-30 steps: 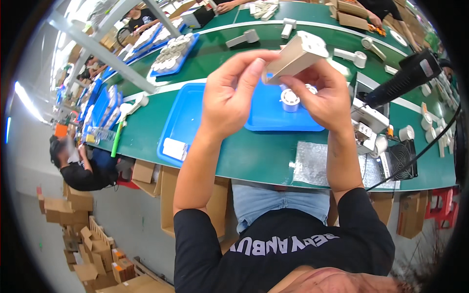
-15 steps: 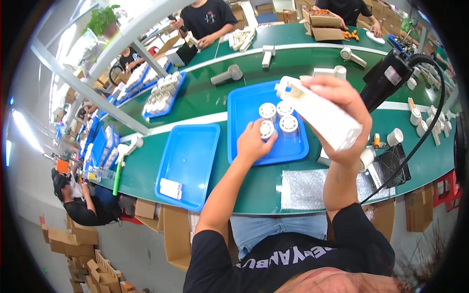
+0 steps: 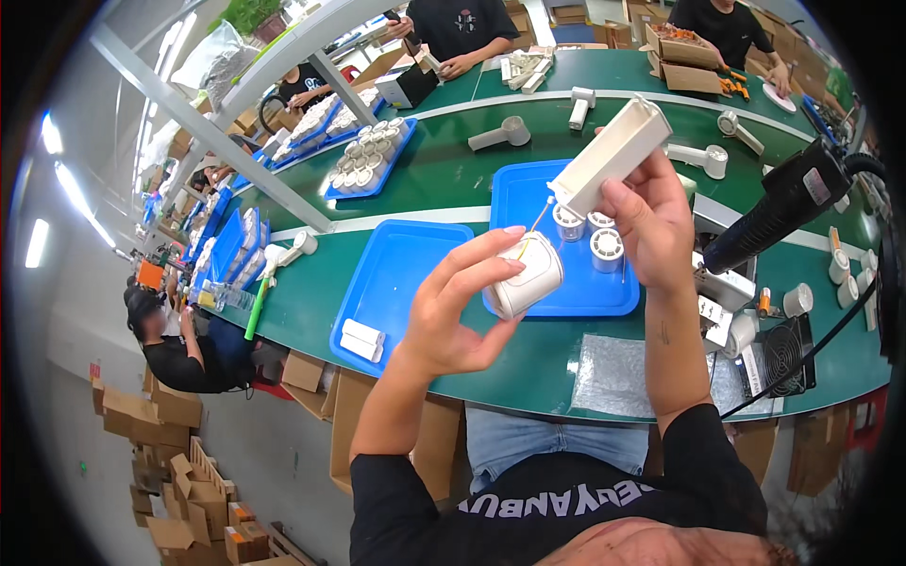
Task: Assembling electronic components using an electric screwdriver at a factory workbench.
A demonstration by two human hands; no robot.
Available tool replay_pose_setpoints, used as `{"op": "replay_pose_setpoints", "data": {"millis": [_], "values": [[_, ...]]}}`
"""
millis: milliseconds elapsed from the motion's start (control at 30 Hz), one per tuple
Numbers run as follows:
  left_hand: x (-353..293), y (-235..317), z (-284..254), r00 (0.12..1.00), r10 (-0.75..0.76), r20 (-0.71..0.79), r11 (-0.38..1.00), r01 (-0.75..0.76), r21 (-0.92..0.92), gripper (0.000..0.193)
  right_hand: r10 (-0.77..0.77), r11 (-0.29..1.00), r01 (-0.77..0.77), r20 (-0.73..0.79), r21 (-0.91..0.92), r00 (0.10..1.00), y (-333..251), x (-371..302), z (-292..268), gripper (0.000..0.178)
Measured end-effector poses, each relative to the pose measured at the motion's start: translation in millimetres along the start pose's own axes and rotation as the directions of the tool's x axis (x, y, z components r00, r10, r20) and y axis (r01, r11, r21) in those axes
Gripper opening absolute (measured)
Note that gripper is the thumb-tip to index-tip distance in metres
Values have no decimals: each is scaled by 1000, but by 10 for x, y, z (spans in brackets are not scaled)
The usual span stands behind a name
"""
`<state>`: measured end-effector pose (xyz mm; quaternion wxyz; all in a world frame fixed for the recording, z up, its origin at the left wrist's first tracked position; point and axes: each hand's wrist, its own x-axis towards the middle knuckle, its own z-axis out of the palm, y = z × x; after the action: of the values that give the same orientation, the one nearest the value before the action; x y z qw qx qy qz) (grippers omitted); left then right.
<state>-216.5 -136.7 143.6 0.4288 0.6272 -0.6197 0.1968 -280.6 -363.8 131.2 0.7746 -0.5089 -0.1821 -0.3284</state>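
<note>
Holding two white plastic parts above the green bench.

Left hand [image 3: 453, 316] fingers curled around a round white housing [image 3: 527, 275], thin wires [image 3: 540, 219] rising from its top. Right hand [image 3: 649, 222] gripping a long white handle shell [image 3: 612, 158], tilted, its lower end just above the housing. Beneath, on a blue tray [image 3: 566, 288], two round white pieces [image 3: 606, 249]; left, a second blue tray [image 3: 396, 283] with small white blocks; right, a black heat gun [image 3: 783, 203].

green bench [image 3: 444, 179] | two blue trays [image 3: 396, 274] | black heat gun [image 3: 783, 203] | cardboard boxes [image 3: 160, 453] | small fan [image 3: 788, 354]
</note>
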Motion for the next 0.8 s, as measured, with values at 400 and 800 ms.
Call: {"op": "replay_pose_setpoints", "data": {"millis": [400, 800], "values": [[-167, 195, 8, 990, -123, 69, 971, 135, -195, 61, 134, 990, -138, 172, 16, 976, -17, -189, 82, 67], [-1140, 168, 1443, 838, -473, 273, 415, 485, -770, 81, 256, 690, -85, 132, -719, 958, -81, -1476, -422, 53]]}}
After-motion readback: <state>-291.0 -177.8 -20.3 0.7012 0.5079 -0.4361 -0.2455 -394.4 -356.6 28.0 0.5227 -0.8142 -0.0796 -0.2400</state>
